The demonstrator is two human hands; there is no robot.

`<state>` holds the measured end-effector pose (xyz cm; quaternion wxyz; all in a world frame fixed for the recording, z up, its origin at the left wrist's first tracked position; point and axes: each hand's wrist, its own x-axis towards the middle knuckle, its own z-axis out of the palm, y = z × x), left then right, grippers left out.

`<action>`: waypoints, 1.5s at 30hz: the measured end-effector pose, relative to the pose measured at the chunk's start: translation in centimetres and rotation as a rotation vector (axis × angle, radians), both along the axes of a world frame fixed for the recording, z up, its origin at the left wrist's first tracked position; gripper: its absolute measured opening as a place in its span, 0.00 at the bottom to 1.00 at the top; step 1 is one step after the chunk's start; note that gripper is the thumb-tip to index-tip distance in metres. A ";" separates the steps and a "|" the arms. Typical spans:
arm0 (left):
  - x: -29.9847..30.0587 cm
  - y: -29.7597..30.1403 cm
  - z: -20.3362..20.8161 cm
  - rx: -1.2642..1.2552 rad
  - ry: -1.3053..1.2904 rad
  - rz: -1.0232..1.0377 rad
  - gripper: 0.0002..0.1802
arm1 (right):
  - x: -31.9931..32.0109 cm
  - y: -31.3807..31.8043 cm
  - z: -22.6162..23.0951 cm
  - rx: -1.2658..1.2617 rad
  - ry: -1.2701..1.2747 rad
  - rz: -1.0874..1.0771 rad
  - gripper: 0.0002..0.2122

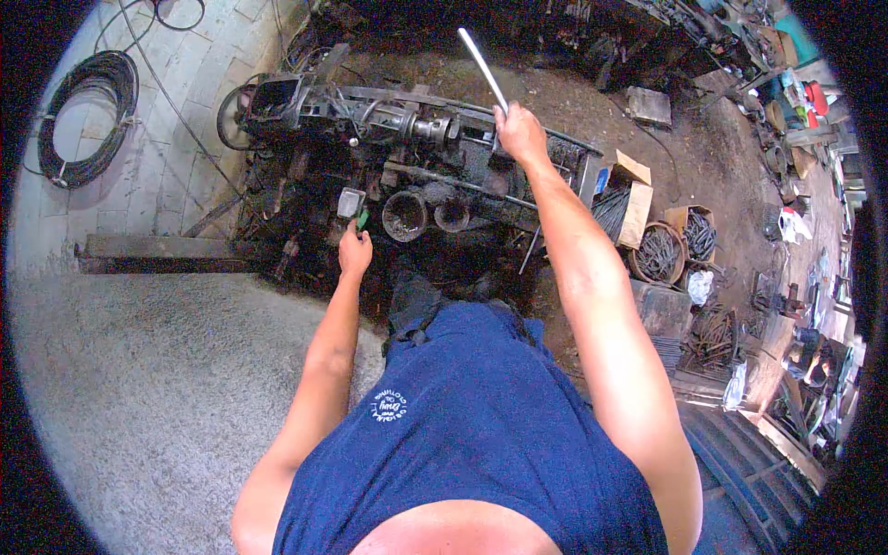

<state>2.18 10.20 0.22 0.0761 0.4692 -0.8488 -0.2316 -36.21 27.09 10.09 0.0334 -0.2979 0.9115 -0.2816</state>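
Observation:
My right hand is closed around the lower end of a long silver metal bar, which slants up and to the left over a dark, greasy machine. The machine has a round spindle-like part and long side rails. At the machine's near left side, my left hand has curled fingers at a small green piece, just below a pale grey box. Its fingertips are small in view. Two round containers sit beneath the near rail, to the right of that hand.
Right of the machine stand an opened cardboard box and a basket of metal rods. A coil of black cable hangs on the left wall. A dark beam lies at left. Cluttered benches line the far right.

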 end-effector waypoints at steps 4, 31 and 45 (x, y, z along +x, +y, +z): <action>-0.1 0.0 -0.3 0.029 0.006 0.034 0.25 | 0.2 0.0 0.4 -0.012 -0.008 -0.008 0.20; -0.1 -0.2 -0.3 0.064 0.023 0.041 0.25 | 0.5 -0.1 0.9 0.006 -0.022 -0.011 0.20; -0.1 -0.1 -0.1 0.047 -0.015 0.042 0.24 | 0.4 -0.5 0.4 0.004 0.024 0.004 0.20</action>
